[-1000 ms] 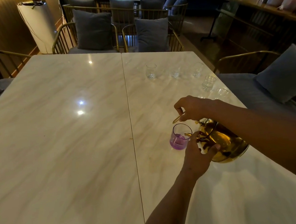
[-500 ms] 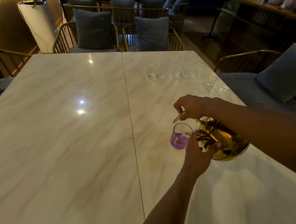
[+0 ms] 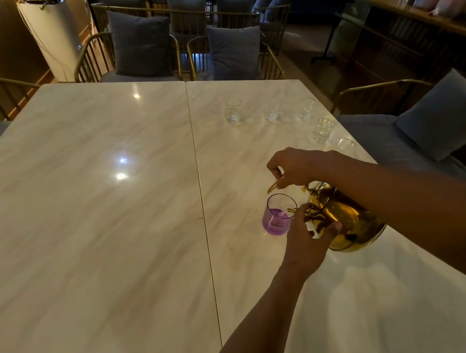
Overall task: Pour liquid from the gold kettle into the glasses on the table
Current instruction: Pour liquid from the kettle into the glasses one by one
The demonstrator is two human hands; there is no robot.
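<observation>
The gold kettle [image 3: 351, 221] is tilted over the marble table [image 3: 115, 217], its spout at the rim of a glass [image 3: 276, 217] partly filled with purple liquid. My right hand [image 3: 291, 167] reaches in from the right and grips the kettle's thin gold handle above the glass. My left hand [image 3: 304, 240] comes from below and presses against the kettle's front by the spout. Several empty clear glasses stand farther back in a curved row, from one [image 3: 233, 110] near the table's seam to one [image 3: 345, 144] near the right edge.
Gold-framed chairs with grey cushions [image 3: 140, 42] stand along the far side, and a cushioned seat [image 3: 444, 116] is close to the right edge. A seam [image 3: 199, 180] divides the two tabletops. A white cylindrical unit [image 3: 53, 37] stands at the back left.
Both hands and the tilted kettle stay almost where they were. The purple liquid in the glass looks slightly higher.
</observation>
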